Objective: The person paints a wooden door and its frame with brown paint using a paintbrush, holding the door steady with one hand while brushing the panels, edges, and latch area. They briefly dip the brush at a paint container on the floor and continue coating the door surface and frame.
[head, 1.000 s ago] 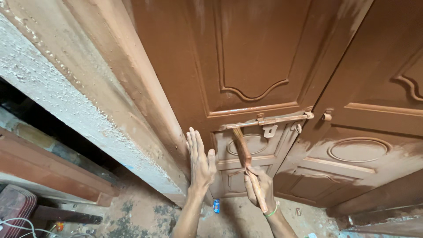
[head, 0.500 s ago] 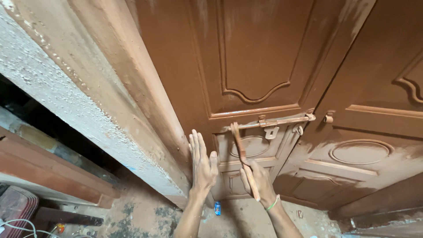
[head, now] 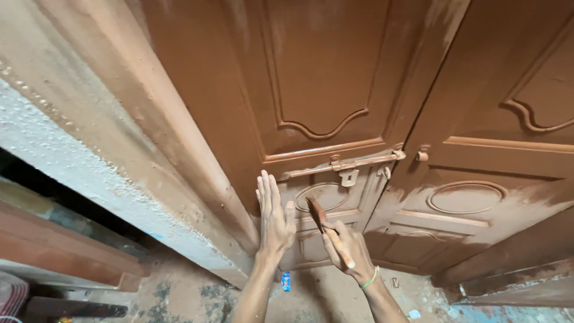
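A person's left hand [head: 275, 218] presses flat, fingers spread, against the brown wooden door [head: 323, 72], beside the frame. The right hand [head: 350, 248] grips a paintbrush [head: 323, 224], bristles on the lower panel below the sliding bolt [head: 347, 164]. Even strokes following the moulding would suit.

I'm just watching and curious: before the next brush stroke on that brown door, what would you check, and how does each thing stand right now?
1. Brush gripped firmly in the right hand: ok.
2. Bristles touching the door panel: ok, the tip lies against the lower panel.
3. Left hand bracing the door: ok, palm flat, fingers spread.
4. Left hand out of the brush's way: ok, beside it, not touching.
5. Paint loaded on the bristles: cannot tell.
6. Sliding bolt above kept out of the stroke: ok, the brush sits below it.
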`<state>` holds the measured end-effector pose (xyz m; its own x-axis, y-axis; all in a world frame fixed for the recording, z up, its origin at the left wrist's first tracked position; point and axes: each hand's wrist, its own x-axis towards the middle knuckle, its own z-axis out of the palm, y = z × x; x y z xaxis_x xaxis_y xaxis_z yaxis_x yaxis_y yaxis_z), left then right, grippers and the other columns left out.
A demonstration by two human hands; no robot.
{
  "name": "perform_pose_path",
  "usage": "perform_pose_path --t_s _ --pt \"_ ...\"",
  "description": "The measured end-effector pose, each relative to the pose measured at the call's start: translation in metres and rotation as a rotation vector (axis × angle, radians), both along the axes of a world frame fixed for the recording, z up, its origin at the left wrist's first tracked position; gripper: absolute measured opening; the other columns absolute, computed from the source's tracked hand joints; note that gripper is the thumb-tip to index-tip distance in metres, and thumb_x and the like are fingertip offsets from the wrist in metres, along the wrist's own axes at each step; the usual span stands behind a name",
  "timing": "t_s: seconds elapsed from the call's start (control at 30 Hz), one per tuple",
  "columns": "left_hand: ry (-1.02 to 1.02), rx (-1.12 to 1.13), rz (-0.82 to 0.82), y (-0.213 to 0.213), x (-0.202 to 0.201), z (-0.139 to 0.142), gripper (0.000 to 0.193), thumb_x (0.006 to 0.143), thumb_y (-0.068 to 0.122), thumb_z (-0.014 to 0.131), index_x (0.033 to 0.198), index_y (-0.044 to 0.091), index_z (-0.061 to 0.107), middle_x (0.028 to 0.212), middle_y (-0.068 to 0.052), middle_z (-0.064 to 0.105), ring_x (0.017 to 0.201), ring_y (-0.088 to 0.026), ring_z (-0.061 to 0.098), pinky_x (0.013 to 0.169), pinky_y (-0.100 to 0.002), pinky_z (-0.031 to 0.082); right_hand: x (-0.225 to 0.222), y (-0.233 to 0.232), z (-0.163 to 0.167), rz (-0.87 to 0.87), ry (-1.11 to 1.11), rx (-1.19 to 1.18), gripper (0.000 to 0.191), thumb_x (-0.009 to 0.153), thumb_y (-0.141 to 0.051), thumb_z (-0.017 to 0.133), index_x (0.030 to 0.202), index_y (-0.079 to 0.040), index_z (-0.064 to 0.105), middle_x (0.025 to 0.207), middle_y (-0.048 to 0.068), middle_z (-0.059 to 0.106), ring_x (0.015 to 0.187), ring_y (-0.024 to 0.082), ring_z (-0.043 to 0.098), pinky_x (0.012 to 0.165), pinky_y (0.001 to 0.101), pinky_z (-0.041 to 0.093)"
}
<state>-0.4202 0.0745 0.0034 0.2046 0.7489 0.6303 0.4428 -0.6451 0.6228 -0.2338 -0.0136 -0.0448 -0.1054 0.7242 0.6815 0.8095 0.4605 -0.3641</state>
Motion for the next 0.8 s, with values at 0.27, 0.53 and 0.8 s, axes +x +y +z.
perform_pose_path --t_s 0.27,0.53,0.8 --pt "0.016 -0.018 -0.049 -0.004 0.035 -0.001 0.074 0.102 0.026 0.046 0.161 -0.007 0.015 0.172 -0.027 0.008 0.16 -0.044 0.006 0.129 -0.053 0.005 0.054 -0.007 -0.043 -0.096 0.427 0.09 0.026 0.094 -0.007 0.069 0.118 -0.001 0.06 0.093 0.014 0.068 0.074 0.031 0.068 0.066 0.0372 0.056" --pt "0.026 0.018 -0.05 -0.008 0.062 0.001 0.075 0.1 0.023 0.048 0.162 -0.006 0.016 0.171 -0.027 0.011 0.16 -0.044 0.007 0.129 -0.053 0.005 0.072 -0.03 -0.053 -0.16 0.418 0.045 0.03 0.089 -0.004 0.071 0.117 -0.003 0.061 0.091 0.013 0.072 0.076 0.028 0.074 0.068 0.0348 0.058" --pt "0.028 0.001 -0.045 -0.013 0.083 -0.001 0.074 0.101 0.025 0.047 0.161 -0.007 0.018 0.171 -0.027 0.011 0.16 -0.044 0.007 0.128 -0.054 0.005 0.076 0.007 -0.028 -0.085 0.323 0.028 0.032 0.09 -0.01 0.071 0.12 -0.004 0.061 0.099 0.022 0.071 0.086 0.037 0.071 0.073 0.0417 0.058"
